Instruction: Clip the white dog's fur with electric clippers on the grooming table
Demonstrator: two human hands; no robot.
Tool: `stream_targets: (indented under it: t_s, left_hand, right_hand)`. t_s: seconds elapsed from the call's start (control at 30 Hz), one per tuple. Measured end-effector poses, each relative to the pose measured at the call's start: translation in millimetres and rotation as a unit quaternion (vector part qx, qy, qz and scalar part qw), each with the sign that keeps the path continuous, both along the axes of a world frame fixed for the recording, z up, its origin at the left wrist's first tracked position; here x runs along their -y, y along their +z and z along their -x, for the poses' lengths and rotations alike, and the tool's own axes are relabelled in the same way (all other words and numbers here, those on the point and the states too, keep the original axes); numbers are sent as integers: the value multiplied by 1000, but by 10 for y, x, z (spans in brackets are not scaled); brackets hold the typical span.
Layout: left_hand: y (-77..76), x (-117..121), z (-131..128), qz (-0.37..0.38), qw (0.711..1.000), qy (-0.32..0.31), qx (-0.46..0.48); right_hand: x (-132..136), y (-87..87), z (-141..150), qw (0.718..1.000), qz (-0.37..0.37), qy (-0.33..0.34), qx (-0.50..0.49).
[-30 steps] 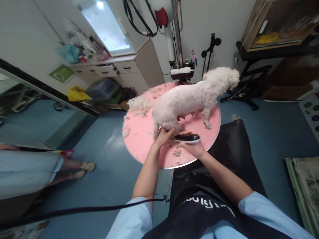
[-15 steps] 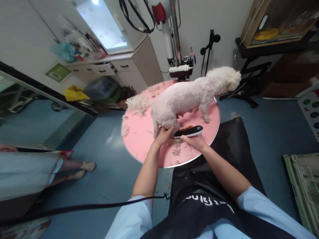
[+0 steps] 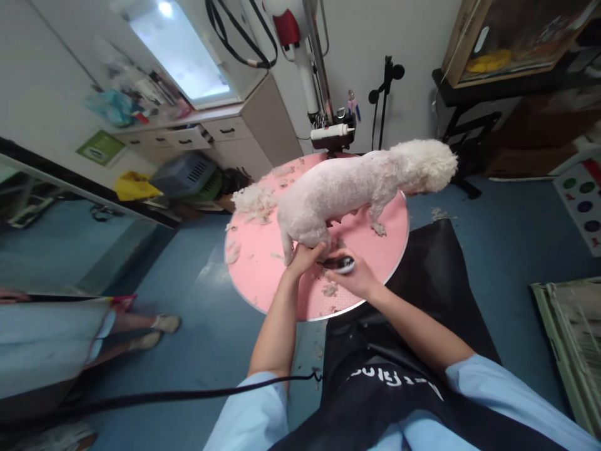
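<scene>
A closely clipped white dog (image 3: 338, 188) stands on a round pink grooming table (image 3: 258, 275), its fluffy head toward the right. My left hand (image 3: 306, 258) is closed around the lower part of its near hind leg. In my right hand (image 3: 359, 275) is a black and white hair clipper (image 3: 344, 265), its front end close to that leg just right of my left hand. Whether the blade touches the leg, I cannot tell. Loose clumps of cut hair (image 3: 256, 202) lie behind the dog, and a smaller tuft (image 3: 330, 289) sits below the clipper.
At the table's far edge a holder carries a white bottle (image 3: 331, 131) and scissors beside a metal pole (image 3: 319, 62). A black cable (image 3: 188, 394) crosses at lower left. Another person's legs and shoes (image 3: 164, 324) show at left; a wire crate (image 3: 573, 338) stands right.
My right hand has turned the clipper, so it now points more away from me, and its fingers wrap over it. The dog's head has dipped slightly. The whole view has shifted a little.
</scene>
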State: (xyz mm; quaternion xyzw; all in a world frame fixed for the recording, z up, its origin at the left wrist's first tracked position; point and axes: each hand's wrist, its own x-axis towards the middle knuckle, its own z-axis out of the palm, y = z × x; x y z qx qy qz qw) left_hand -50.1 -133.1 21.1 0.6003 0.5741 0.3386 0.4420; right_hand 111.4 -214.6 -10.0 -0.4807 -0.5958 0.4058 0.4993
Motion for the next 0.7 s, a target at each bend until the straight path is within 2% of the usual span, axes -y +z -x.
stream_targets:
  t_s: [0.13,0.2,0.33,0.4,0.7]
  left_hand:
    - [21,6,69,26,995,-98,16]
    - [54,12,92,26,991,-131,7]
    - [90,23,88,15,992,-124,-25]
    - [73,30,83,19,992,-124,-24]
    - [-32,14,131,25,989,-138,-47]
  right_hand:
    - [238,-188,178,987,-141,-41,62]
    - [291,-237,247,978,-180,-29,99]
    - [357,-223,351,968,-145,32,204]
    - [390,-185,383,966,-127,54,218]
    - [464,-83,522,956,-87,69,271]
